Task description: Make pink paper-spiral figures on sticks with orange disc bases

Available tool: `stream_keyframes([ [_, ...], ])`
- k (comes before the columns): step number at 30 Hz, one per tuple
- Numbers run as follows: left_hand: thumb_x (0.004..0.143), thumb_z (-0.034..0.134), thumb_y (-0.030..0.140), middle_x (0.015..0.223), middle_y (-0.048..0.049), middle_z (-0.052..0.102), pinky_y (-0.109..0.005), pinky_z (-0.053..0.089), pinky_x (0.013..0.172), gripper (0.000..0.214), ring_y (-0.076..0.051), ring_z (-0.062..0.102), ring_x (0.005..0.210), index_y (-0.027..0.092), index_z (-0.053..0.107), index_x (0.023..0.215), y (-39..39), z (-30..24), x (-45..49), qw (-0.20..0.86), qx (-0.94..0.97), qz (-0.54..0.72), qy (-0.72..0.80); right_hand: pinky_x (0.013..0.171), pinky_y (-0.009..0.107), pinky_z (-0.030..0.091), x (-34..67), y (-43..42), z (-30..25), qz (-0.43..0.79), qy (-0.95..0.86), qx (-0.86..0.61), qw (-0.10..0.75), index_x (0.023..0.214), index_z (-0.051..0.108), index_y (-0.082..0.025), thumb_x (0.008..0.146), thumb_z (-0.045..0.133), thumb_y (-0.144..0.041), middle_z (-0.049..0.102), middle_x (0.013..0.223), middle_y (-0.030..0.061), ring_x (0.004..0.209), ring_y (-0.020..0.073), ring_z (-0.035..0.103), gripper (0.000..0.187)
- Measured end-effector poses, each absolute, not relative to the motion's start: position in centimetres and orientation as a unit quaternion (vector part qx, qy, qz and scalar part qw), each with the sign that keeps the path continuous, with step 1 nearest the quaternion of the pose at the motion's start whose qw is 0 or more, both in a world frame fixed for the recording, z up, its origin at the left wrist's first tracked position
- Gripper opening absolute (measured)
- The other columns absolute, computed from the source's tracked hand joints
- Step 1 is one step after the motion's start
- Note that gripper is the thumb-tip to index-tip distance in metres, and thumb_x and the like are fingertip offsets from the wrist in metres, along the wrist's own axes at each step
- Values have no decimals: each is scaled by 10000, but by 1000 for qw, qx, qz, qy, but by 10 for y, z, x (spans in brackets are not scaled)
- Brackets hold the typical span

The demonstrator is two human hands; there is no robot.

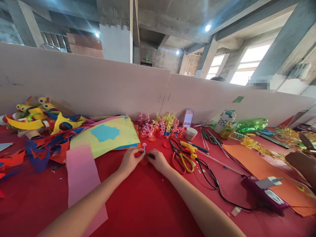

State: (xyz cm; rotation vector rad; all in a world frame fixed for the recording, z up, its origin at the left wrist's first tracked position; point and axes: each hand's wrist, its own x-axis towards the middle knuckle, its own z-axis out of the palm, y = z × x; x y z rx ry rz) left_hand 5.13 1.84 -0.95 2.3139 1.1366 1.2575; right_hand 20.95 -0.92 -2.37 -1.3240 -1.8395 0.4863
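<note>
A small paper ornament (144, 146), with a pink top on a thin pale stem, stands upright between my hands above the red table. A reddish-orange round base (143, 161) shows under it, partly covered by fingers. My left hand (130, 160) pinches the stem from the left, thumb and index finger together. From the right, my right hand (158, 161) has its fingers bent and closed at the ornament's lower part; its exact grip is partly hidden. Just behind stand several similar pink and yellow curled paper ornaments (161, 126) on round bases.
Pliers (183, 161) and a yellow glue gun (189, 148) lie to the right, its black cord running to a purple power strip (265, 194). Pink paper (82, 177) and yellow paper (128, 131) lie left. Orange sheets (256, 168) and another person's hand (300, 161) are far right.
</note>
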Motion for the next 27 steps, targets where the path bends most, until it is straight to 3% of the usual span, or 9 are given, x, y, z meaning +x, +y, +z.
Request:
stream_keyframes([
  [27, 732, 600, 243, 765, -8, 707, -325, 499, 748, 49, -198, 645, 771, 223, 644, 722, 15, -5, 54, 154, 797, 432, 393, 635, 227, 425, 211, -10, -22, 181, -739, -524, 383, 820, 658, -176, 708, 589, -60, 643, 748, 18, 683, 148, 560, 175],
])
